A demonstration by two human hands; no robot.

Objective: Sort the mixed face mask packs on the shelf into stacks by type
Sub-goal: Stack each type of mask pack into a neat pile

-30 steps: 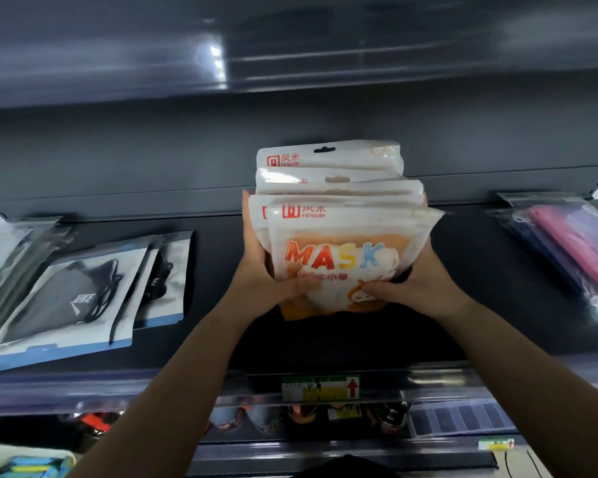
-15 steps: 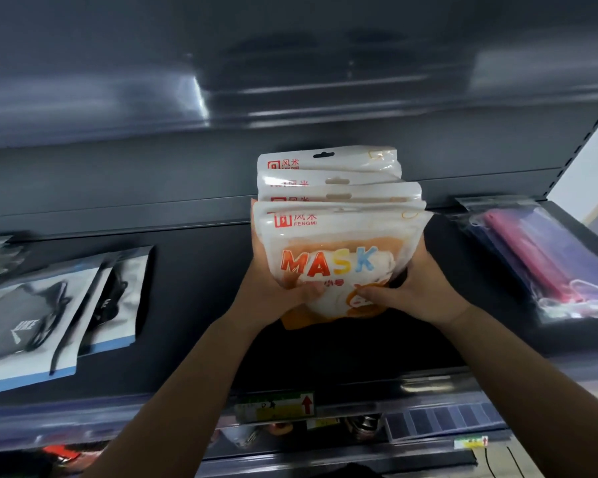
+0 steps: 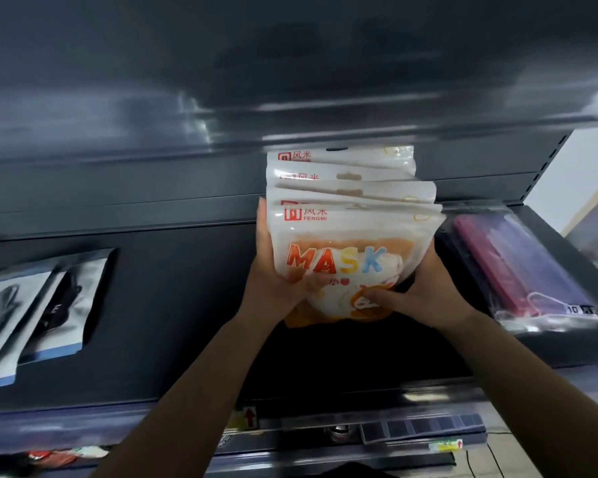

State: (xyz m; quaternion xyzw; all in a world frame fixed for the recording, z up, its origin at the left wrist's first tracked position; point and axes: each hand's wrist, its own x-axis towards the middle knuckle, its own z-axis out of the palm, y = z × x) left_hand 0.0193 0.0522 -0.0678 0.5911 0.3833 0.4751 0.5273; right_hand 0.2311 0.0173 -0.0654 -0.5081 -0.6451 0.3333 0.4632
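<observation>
Overhead, a dark shelf [image 3: 173, 305] carries black mask packs [image 3: 32, 315] left and purple mask packs [image 3: 518, 267] right; between them both hands, left hand [image 3: 273, 284] and right hand [image 3: 425, 298], grip the fanned orange MASK packs [image 3: 346, 236], fingers curled round its sides

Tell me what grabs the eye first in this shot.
The fanned stack of white-and-orange MASK packs at centre, gripped from both sides by the left hand and right hand above the dark shelf. Flanking it lie black mask packs on the left and a clear pack of pink and purple masks on the right.
</observation>
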